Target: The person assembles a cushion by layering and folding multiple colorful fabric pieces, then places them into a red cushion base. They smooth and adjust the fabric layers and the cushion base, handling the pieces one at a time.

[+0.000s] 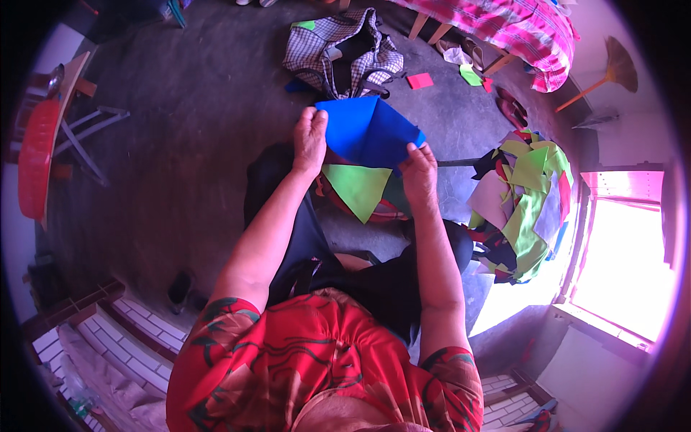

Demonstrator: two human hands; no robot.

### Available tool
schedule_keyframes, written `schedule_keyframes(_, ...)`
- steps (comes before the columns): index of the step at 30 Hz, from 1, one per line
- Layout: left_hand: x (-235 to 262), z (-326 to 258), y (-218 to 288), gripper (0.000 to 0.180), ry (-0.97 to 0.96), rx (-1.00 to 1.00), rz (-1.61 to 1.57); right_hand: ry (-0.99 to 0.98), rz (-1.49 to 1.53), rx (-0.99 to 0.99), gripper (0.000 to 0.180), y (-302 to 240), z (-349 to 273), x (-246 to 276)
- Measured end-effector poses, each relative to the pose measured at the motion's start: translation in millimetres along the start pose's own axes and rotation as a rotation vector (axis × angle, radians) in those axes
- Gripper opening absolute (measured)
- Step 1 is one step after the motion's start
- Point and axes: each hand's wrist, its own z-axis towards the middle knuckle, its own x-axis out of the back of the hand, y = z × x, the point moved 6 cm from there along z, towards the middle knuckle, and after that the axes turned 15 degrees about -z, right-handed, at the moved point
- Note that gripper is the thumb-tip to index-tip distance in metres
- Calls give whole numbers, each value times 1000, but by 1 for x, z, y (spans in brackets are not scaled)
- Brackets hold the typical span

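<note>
While both hands pinch it, the blue cloth piece (371,133) spreads between them above the knees, its long axis running left to right. The left hand (310,140) grips its left edge and the right hand (419,171) its lower right corner, so neither is nearer. A green triangle (358,189) lies just below on the lap. The pile of cloth scraps (525,209) sits to the right, a checked bag (345,52) beyond on the floor (180,144); nothing blocks the hands.

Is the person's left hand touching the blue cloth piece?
Touching. The head view shows the left hand gripping the left edge of the blue cloth piece, fingers curled over it, no gap visible.
</note>
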Motion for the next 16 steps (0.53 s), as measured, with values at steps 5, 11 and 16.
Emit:
schedule_keyframes(5,18,2,6,22,176,-48,-88,80,55,28,6,-11,0,23)
schedule_keyframes(11,27,4,18,22,205,-107,-61,138,45,39,4,-9,5,36)
schedule_keyframes(16,38,5,17,23,260,-93,-111,294,-114,187,15,-26,2,50)
